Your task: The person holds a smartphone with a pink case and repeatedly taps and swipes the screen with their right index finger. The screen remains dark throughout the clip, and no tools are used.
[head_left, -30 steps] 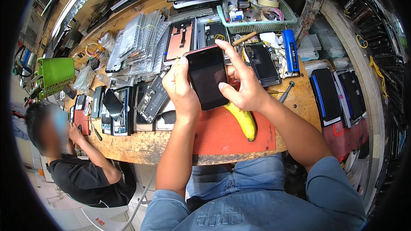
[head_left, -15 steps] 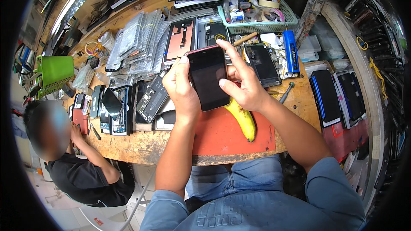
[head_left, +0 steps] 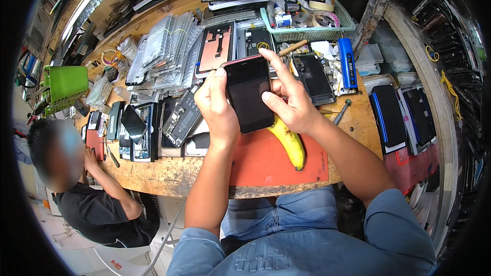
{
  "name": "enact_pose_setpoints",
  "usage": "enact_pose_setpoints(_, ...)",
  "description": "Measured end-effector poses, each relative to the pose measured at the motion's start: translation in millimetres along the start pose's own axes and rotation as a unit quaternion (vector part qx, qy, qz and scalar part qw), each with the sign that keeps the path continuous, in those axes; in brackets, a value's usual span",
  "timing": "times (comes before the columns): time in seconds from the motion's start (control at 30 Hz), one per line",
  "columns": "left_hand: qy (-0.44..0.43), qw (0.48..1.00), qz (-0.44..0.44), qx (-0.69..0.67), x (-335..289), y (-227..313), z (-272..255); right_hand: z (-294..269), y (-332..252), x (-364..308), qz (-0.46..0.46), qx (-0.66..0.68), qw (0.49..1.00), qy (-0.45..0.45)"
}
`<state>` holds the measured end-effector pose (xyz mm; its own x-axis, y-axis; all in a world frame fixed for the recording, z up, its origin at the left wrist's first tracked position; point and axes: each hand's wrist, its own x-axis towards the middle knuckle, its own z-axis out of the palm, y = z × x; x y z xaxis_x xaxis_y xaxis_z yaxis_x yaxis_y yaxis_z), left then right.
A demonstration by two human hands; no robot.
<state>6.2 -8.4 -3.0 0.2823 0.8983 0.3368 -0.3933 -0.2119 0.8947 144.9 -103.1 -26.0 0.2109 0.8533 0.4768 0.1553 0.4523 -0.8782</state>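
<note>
A smartphone (head_left: 249, 97) with a dark screen is held upright-tilted above the bench between my two hands. My left hand (head_left: 216, 107) grips its left edge, the thumb lying along the side near the top. On the other side, my right hand (head_left: 291, 94) holds the right edge, its thumb by the screen and its index finger reaching up past the top corner. Beneath my right hand lies a yellow banana (head_left: 291, 148), partly covered by the hand and phone. It rests on a red mat (head_left: 255, 166) at the bench's front edge.
Opened phones and tablets (head_left: 179, 120) crowd the bench to the left, beside bubble-wrapped parcels (head_left: 163, 46). A green basket (head_left: 307, 30) of small parts stands at the back. A blue tool (head_left: 348, 64) and a screwdriver (head_left: 342, 111) are on the right. A person (head_left: 102, 204) sits at left.
</note>
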Motion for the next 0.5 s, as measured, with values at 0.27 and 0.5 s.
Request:
enact_pose_setpoints(0.27,-0.003,1.000,0.004,-0.009,0.4,-5.1,-5.3,-0.9,6.5,-1.3,-0.013,-0.011,1.000,-0.007)
enact_pose_setpoints(0.5,0.001,1.000,-0.001,-0.007,-0.3,-2.8,-0.3,0.5,6.3,-2.5,-0.012,0.007,1.000,-0.003)
